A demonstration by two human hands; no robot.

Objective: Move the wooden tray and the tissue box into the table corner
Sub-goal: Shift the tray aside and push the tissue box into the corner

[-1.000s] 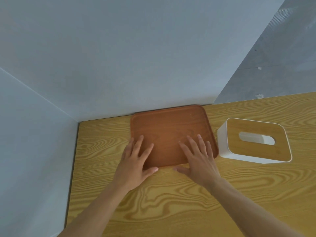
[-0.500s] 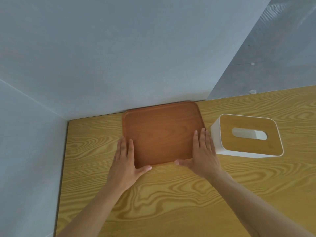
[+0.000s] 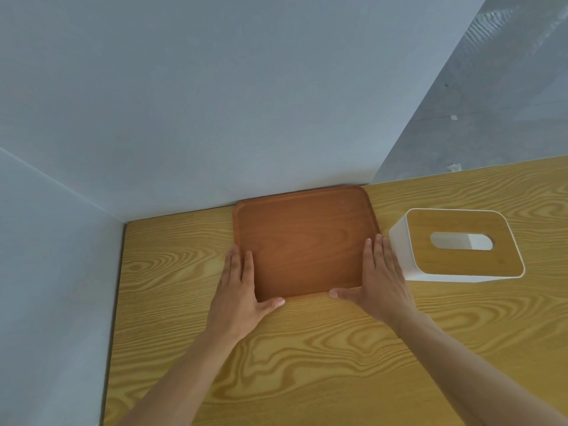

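Wooden tray point(image 3: 304, 241) w/ back edge at wall, corner to its left; left hand point(image 3: 238, 290) & right hand point(image 3: 379, 281) flat, fingers extended, bracketing its near corners.

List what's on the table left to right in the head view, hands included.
left hand → wooden tray → right hand → tissue box. Each hand lies flat along a side edge of the tray, so they overlap it slightly.

reddish-brown tray point(image 3: 304, 241), white tissue box point(image 3: 399, 241)
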